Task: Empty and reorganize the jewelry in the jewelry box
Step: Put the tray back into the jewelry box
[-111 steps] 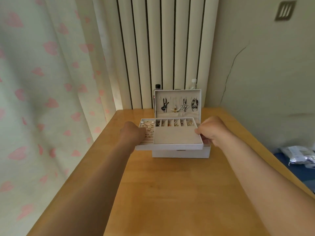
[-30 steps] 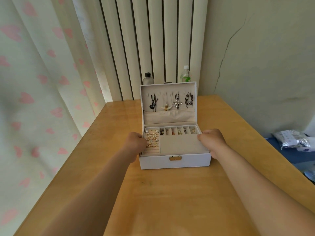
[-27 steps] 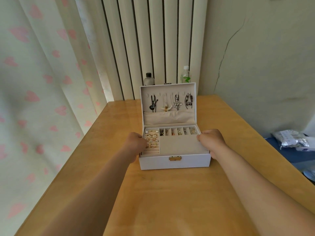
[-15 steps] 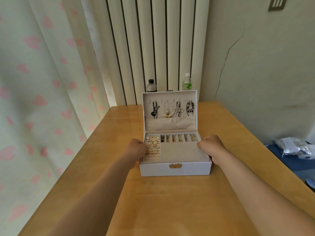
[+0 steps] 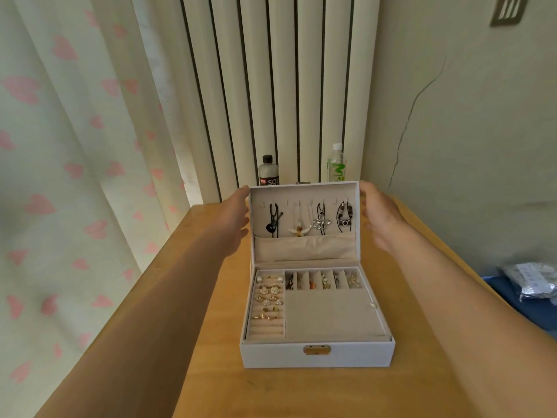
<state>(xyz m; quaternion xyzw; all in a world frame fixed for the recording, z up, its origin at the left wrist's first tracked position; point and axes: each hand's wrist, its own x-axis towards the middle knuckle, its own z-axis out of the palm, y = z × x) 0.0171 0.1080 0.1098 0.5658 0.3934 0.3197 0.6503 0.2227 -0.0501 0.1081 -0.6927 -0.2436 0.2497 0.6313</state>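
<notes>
The white jewelry box (image 5: 316,356) stands open on the wooden table (image 5: 301,393), its upright lid (image 5: 304,245) facing me. Several necklaces (image 5: 319,220) hang inside the lid. In the top tray, rings (image 5: 269,297) sit in the left rolls, and earrings (image 5: 322,280) fill the small back compartments. A flat beige panel (image 5: 331,315) covers the rest. My left hand (image 5: 235,218) lies along the lid's left edge with its fingertips at the top corner. My right hand (image 5: 379,215) mirrors it on the right edge. The fingers of both look straight.
A dark bottle (image 5: 269,173) and a clear bottle with a green label (image 5: 336,164) stand behind the lid, in front of a ribbed radiator. A heart-print curtain (image 5: 75,176) hangs on the left. A plastic bag (image 5: 530,282) lies beyond the table's right edge.
The tray was lowered into the box. Both hands have left the tray's sides and moved up and back to the lid's two side edges.
</notes>
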